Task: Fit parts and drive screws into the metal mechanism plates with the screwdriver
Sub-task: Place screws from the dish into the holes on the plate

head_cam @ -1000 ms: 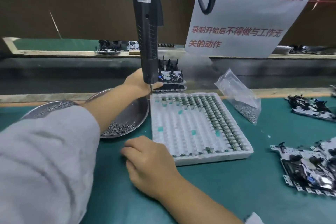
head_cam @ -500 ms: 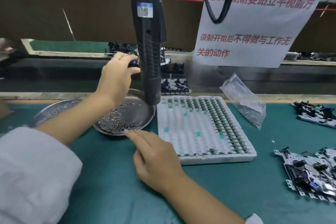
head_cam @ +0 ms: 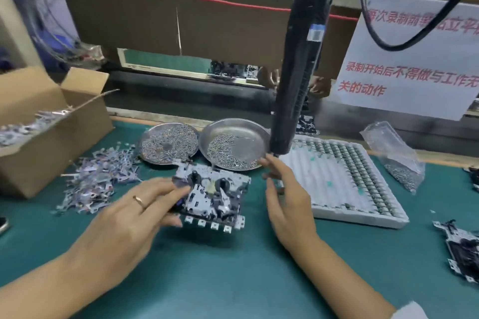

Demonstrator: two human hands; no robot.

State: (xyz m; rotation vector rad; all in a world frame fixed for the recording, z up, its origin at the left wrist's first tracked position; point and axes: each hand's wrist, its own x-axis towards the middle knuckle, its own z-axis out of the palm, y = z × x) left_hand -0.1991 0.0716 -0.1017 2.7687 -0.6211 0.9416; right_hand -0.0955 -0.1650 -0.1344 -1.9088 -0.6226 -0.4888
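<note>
My left hand (head_cam: 129, 217) holds the metal mechanism plate (head_cam: 215, 195) by its left edge, fingers curled over the top and thumb underneath, so it sits tilted above the green counter (head_cam: 207, 280) toward the middle. The plate is pale stamped metal carrying dark round parts and black fittings, with a row of small square tabs along its near edge. My right hand (head_cam: 287, 197) hovers just right of it, fingers straight and loosely spread, holding nothing. The screwdriver (head_cam: 295, 80) hangs upright above that hand, its tip over the gap between the right screw dish (head_cam: 233, 147) and the white tray (head_cam: 344, 179). Toward the counter's far edge the left dish (head_cam: 167, 142) touches the right one; loose metal pieces (head_cam: 96, 179) and a cardboard box (head_cam: 49, 132) crowd the left side. The near stretch of counter is bare mat.
</note>
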